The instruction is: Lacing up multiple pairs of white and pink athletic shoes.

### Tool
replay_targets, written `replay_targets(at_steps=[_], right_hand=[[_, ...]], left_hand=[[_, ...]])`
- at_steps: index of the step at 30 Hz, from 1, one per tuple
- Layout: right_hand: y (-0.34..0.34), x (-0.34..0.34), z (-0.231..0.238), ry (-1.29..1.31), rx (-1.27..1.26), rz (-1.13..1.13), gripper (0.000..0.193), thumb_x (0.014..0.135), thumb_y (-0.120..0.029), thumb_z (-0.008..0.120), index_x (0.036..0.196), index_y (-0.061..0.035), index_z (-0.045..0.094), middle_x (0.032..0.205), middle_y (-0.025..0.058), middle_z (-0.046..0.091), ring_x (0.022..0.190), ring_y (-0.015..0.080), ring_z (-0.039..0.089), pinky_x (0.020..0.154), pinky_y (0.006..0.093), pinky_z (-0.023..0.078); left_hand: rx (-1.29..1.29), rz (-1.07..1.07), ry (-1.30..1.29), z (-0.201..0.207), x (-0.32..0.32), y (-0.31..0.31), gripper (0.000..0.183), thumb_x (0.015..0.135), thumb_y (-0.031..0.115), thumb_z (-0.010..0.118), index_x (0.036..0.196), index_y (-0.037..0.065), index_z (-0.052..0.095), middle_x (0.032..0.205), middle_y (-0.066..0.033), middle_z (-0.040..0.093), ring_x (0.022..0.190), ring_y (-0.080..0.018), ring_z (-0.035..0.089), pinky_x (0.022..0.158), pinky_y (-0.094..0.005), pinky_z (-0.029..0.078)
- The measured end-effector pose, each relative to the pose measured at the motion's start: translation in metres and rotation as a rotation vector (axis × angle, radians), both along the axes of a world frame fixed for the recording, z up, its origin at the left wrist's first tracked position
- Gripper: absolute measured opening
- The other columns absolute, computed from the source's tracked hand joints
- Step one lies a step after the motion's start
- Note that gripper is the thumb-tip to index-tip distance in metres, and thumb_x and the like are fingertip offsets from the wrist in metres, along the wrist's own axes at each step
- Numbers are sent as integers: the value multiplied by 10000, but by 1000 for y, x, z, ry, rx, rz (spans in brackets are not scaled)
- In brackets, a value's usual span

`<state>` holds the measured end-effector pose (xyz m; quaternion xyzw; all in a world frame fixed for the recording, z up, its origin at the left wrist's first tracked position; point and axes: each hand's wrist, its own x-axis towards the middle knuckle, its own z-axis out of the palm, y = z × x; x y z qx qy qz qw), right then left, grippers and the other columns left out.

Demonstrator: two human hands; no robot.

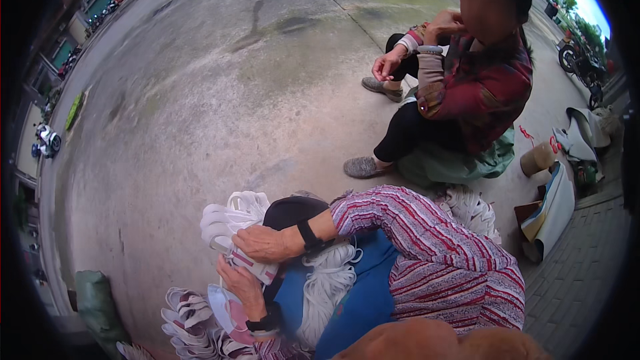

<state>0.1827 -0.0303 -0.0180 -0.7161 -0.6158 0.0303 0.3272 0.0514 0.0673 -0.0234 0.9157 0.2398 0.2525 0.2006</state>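
My right hand (261,243), a black band at its wrist, is closed on the upper side of a white shoe upper (259,268) with pinkish stripes. Just below it, my left hand (241,288) grips the lower edge of the same piece; the fingertips are partly hidden. Beyond my hands stands a cluster of white shoe uppers (235,215), next to a dark rounded thing (293,210). A loose bundle of white laces (330,287) lies over the blue cloth (365,287) on my lap.
More white and maroon shoe uppers (193,320) are heaped at lower left, by a green sack (99,303). A person (483,93) sits at right on a green bag (460,160). White pieces (470,210) lie behind my right arm. A cup (537,159) and cardboard (550,213) stand farther right.
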Motion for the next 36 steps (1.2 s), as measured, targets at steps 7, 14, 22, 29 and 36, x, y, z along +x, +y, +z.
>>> replay_targets(at_steps=[7, 14, 22, 29, 36], right_hand=[[3, -11, 8, -228, -7, -142, 286, 725, -90, 561, 903, 124, 494, 803, 207, 507, 715, 298, 580, 614, 336, 489], [14, 6, -21, -67, -34, -128, 240, 750, -93, 549, 902, 84, 493, 851, 211, 511, 755, 334, 572, 653, 398, 469], [-11, 37, -1, -124, -153, 242, 198, 749, -75, 548, 872, 78, 521, 860, 231, 527, 769, 362, 582, 671, 410, 476], [-7, 51, 6, 153, -126, 236, 341, 722, -11, 567, 1043, 19, 455, 913, 208, 485, 832, 415, 541, 701, 436, 474], [-9, 42, 0, 180, -78, 216, 279, 737, -2, 531, 1012, 4, 481, 908, 206, 504, 849, 394, 546, 700, 439, 468]], left_hand=[[-274, 5, -26, 4, 11, 2, 271, 864, 58, 497, 1106, -46, 432, 1117, -215, 468, 1023, -359, 480, 906, -400, 378], [-141, 0, -69, -2, 26, -16, 200, 822, 45, 578, 981, -27, 481, 1148, -240, 437, 1107, -402, 434, 929, -427, 362], [-197, 81, -167, -9, 28, -31, 138, 773, 0, 617, 895, -5, 553, 1102, -237, 507, 1087, -383, 487, 923, -412, 400], [-151, 38, -264, 1, 40, -21, 105, 798, 11, 600, 896, -8, 569, 1142, -269, 503, 1012, -430, 536, 846, -431, 451], [-108, 25, -215, -3, 33, -24, 166, 770, 46, 662, 904, 30, 566, 1118, -237, 508, 964, -408, 564, 758, -426, 495]])
